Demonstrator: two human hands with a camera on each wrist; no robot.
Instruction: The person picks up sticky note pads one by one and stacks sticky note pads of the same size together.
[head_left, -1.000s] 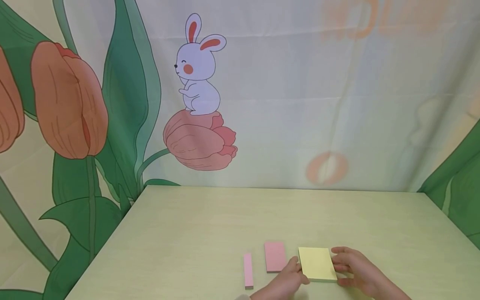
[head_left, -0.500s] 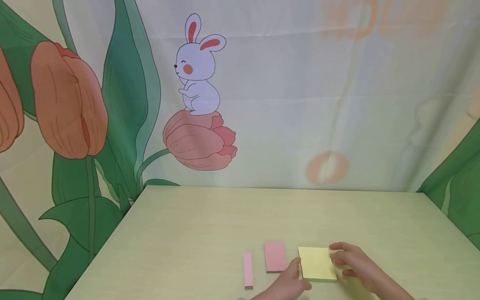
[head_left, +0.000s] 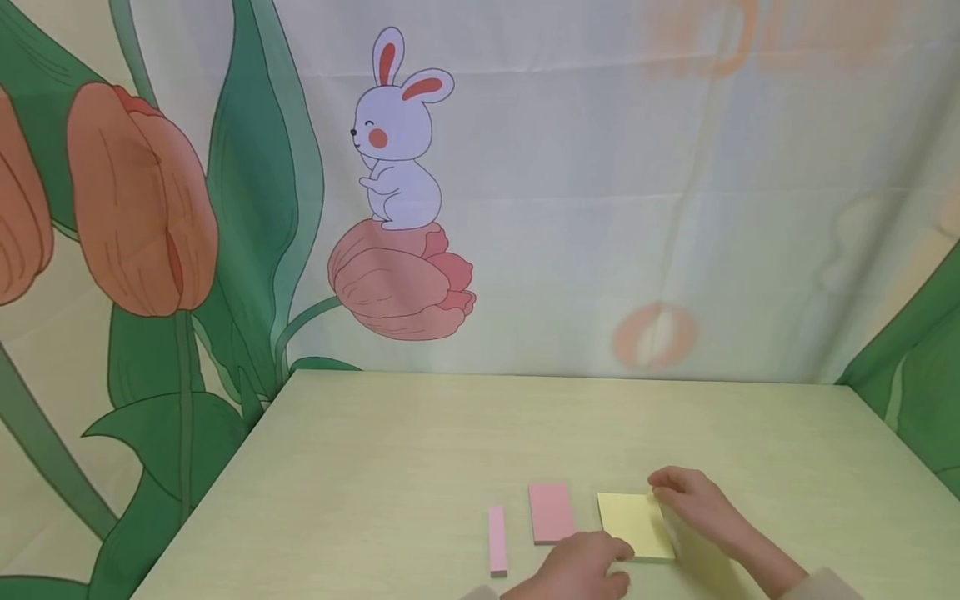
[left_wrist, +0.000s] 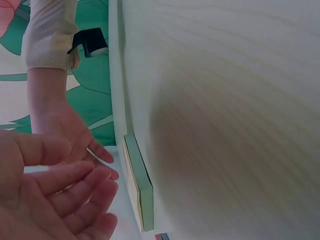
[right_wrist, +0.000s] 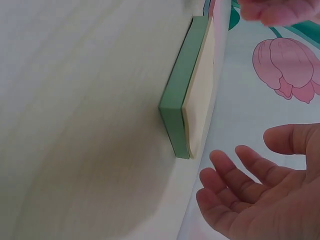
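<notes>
A square yellow sticky-note pad [head_left: 630, 523] lies on the table toward the front. Both wrist views show it resting on a thicker green pad [right_wrist: 175, 97], with the yellow layer slightly lifted at one corner. My left hand [head_left: 576, 568] hovers by the stack's front left corner; its fingers are loosely bent and hold nothing in the left wrist view. Over the stack's far right corner is my right hand [head_left: 703, 507], its fingers relaxed and apart from the pads in the right wrist view. Left of the stack lies a pink rectangular pad [head_left: 551, 512], partly near my left hand.
A narrow pink strip pad [head_left: 497, 540] lies further left on the pale wooden table [head_left: 375, 483]. Behind the table hangs a cloth backdrop [head_left: 555, 208] printed with tulips and a rabbit.
Both hands have come away from the stack's sides. The right hand rose and moved toward the far corner; the left shifted right along the front edge. The pads stay in place.
</notes>
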